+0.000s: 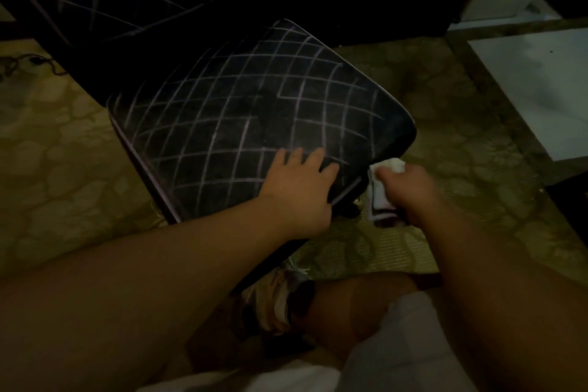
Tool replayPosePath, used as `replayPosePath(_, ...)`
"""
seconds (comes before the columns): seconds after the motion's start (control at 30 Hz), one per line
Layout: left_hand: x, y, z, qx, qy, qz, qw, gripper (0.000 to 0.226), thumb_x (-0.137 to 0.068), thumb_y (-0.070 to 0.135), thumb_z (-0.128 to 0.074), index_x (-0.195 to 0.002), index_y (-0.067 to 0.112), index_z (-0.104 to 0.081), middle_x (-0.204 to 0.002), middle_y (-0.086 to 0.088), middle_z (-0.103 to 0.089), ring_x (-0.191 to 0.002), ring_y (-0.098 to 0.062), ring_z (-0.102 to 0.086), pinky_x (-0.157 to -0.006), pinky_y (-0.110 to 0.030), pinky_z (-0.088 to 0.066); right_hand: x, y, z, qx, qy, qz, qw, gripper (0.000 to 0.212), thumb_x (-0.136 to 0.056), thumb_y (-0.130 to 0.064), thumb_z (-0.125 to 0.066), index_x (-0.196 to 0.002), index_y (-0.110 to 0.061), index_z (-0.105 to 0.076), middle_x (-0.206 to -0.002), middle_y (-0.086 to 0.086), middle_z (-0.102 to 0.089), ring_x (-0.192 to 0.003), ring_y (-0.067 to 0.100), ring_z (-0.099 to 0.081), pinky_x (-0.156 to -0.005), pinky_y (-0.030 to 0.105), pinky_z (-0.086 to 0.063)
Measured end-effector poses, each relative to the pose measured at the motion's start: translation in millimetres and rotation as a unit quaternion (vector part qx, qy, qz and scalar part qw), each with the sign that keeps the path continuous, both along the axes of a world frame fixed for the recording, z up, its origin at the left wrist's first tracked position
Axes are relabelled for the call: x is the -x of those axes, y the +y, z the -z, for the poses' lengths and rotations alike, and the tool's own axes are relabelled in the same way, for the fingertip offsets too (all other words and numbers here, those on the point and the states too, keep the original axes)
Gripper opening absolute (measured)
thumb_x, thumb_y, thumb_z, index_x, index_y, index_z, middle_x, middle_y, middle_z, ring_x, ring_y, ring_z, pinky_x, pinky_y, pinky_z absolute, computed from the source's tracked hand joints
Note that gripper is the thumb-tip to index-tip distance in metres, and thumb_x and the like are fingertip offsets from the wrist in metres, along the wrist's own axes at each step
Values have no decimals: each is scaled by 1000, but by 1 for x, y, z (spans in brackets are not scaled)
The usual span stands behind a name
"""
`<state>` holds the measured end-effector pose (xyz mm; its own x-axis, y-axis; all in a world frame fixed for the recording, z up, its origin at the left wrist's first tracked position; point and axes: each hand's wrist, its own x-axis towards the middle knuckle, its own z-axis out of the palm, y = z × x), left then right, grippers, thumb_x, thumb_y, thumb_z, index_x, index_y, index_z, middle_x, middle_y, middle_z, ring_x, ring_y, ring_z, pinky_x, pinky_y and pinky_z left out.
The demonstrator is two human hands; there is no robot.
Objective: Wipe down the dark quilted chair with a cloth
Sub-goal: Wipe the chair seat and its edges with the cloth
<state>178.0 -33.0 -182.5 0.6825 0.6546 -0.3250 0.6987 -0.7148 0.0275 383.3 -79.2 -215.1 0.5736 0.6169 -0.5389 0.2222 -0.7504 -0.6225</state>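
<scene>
Right hand (410,191) grips cloth (381,188) at chair (254,111) seat's edge

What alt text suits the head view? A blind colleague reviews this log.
A person's left hand rests on a dark quilted chair seat while the right hand grips a white cloth at the seat's near edge, above a dim patterned floor.

Chair (254,118) being seen as dark matt quilted upholstery with pale stitching, cloth (381,191) as soft white fabric, rug (79,175) as patterned weave
</scene>
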Motion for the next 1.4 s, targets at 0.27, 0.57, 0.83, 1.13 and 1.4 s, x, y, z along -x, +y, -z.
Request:
replayPosePath(0.27,46,-11,-8,-20,15,15,1000,60,-95,54,-48,-150,30,-40,-151,-8,-40,-137,-31,-41,-116,-52,-28,4,-3,-3,32,45,-16,998,39,-91,-45,-62,-118,-19,-56,-108,13,-63,-95,32,-63,-81,47,-55)
replayPosePath(0.57,54,-20,-5,11,46,22,999,59,-98,52,-46,-151,27,-42,-159,-8,-35,-145,-30,-33,-121,-53,-22,11,-7,-1,69,63,-59,994,41,-88,-46,-64,-119,-20,-57,-107,13,-64,-95,35,-64,-84,53,-54)
replayPosePath(0.83,54,-16,-6,53,51,14,997,62,-99,44,-48,-158,28,-33,-166,-8,-26,-150,-30,-27,-122,-48,-22,9,-2,-2,55,75,12,996,46,-88,-45,-64,-124,-19,-54,-115,16,-61,-100,37,-62,-89,55,-52)
replayPosePath(1.13,48,-16,-2,46,65,16,997,62,-97,50,-48,-154,26,-39,-162,-10,-32,-146,-32,-33,-117,-51,-29,16,-2,-1,15,91,66,994,43,-84,-43,-66,-117,-19,-56,-112,15,-63,-99,36,-63,-90,55,-53)
replayPosePath(1.4,44,-16,-2,46,85,19,995,62,-92,50,-52,-149,24,-45,-153,-11,-40,-139,-32,-38,-112,-54,-32,24,-12,-1,24,32,-95,995,26,-92,-44,-62,-109,-26,-55,-98,6,-63,-92,26,-62,-81,43,-52)
